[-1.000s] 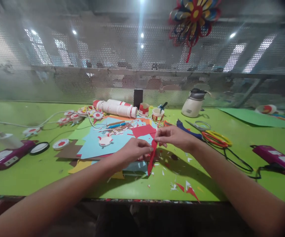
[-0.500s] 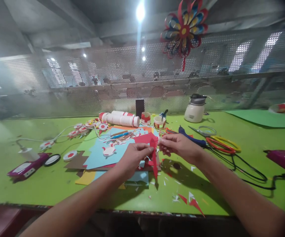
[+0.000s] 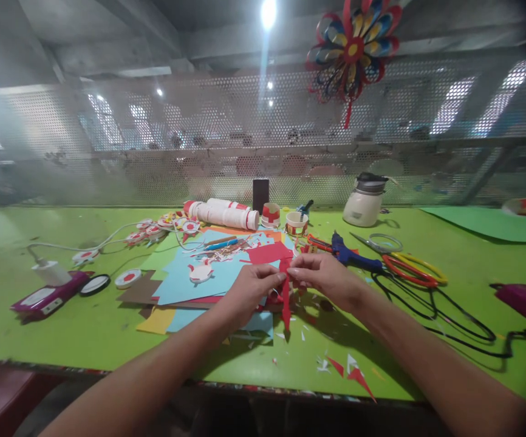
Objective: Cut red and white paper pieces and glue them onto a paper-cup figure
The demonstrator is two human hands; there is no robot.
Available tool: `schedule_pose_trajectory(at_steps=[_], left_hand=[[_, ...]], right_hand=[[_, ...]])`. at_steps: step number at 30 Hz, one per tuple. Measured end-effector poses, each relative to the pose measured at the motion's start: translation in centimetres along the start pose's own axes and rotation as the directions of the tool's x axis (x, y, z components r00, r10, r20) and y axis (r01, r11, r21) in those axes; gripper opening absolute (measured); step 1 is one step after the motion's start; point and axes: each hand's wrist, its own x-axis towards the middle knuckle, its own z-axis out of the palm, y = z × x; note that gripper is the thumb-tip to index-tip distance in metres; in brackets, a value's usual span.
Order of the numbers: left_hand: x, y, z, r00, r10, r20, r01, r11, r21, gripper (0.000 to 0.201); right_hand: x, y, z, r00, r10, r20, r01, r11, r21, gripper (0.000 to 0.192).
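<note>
A narrow red paper strip (image 3: 285, 297) is pinched at its top between the fingertips of the left hand (image 3: 251, 288) and right hand (image 3: 322, 276), both closed on it, above the green bench (image 3: 85, 328). Folding or creasing appears underway; a steady, aligned pinch is called for next.

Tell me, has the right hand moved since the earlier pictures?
Yes. The right hand has closed in leftward, away from the blue glue gun, toward the left hand on the red paper strip.
</note>
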Motion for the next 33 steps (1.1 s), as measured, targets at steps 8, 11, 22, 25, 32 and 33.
schedule_pose_trajectory(at_steps=[8,11,22,25,32,33], left_hand=[[0.4,-0.8,-0.6,0.997,-0.027,0.07,0.031,0.998,-0.056,0.027],[0.5,-0.8,-0.7,0.996,-0.043,0.073,0.047,0.998,-0.048,0.027],[0.5,-0.7,-0.8,0.998,-0.056,0.041,0.055,0.998,0.026,0.028],[0.6,-0.9,-0.8,0.999,-0.031,0.037,0.028,0.996,0.081,0.03],[0.5,-1.2,-0.8,0.999,0.028,0.033,-0.03,0.998,0.06,0.032],[0.5,-1.1,-0.8,0.999,0.033,0.02,-0.034,0.998,0.052,0.032]], right_hand=[[0.7,1.3,-0.1,0.999,0.053,-0.012,-0.051,0.989,0.138,0.022],[0.7,1.3,0.0,0.997,0.072,-0.022,-0.068,0.988,0.139,0.024],[0.5,1.5,0.7,0.998,0.069,-0.009,-0.068,0.995,0.075,0.022],[0.5,1.5,0.8,0.996,0.077,-0.049,-0.073,0.994,0.083,0.023],[0.5,1.6,0.8,0.994,0.071,-0.079,-0.066,0.996,0.063,0.022],[0.5,1.7,0.8,0.994,0.076,-0.08,-0.069,0.995,0.078,0.022]])
